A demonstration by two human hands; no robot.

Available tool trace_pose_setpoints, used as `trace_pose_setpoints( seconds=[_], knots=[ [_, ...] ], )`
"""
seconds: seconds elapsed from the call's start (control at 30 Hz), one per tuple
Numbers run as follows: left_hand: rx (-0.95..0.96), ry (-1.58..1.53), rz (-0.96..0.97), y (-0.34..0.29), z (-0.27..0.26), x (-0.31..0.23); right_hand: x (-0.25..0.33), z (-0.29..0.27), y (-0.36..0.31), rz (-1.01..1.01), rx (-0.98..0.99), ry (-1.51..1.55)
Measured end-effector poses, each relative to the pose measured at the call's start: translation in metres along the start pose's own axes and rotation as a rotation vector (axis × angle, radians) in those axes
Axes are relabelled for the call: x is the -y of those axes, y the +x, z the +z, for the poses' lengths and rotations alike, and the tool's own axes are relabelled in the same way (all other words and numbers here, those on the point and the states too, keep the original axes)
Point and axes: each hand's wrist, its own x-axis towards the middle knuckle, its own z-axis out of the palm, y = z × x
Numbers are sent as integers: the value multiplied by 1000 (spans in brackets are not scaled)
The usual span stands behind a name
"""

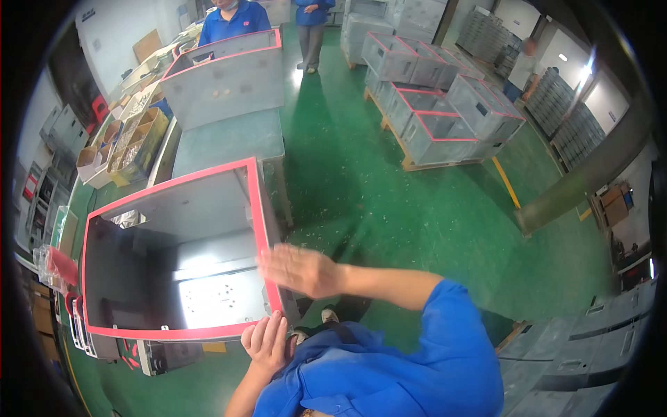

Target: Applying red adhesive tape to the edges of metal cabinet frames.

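Note:
A large grey metal box [201,236] lies before me on the bench, its open side facing up. Red-pink strip [167,336] runs all round its rim. My left hand [266,344] rests its outstretched fingers on the strip at the near right corner. Farther along the right side, my right hand [302,270] lies flat with fingers extended across the strip, slightly blurred. Neither hand shows anything gripped, though the undersides of the fingers are hidden. Inside the box, a bright bottom panel [215,299] has several small dark holes.
Behind it stands another strip-edged grey box [222,90], with a person in blue [240,21] beyond. Cardboard trays of small parts [132,146] line the bench's left. Stacked grey boxes [445,125] sit on a pallet at right, near a pillar [577,181]. A pink roll [61,266] lies left.

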Motion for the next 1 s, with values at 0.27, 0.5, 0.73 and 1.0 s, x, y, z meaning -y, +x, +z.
trace_pose_setpoints(
  seconds=[0.27,0.5,0.73,1.0],
  knots=[
    [-50,-140,-18,8,-1,4,-120,35,34,176,-48,-264],
    [-105,-149,-58,-2,1,2,-156,56,56,343,4,-247],
    [-118,-209,-83,1,-1,-1,-151,48,56,259,-10,-347],
    [-126,-218,-119,0,-3,-8,-8,6,27,129,57,-52]
  ],
)
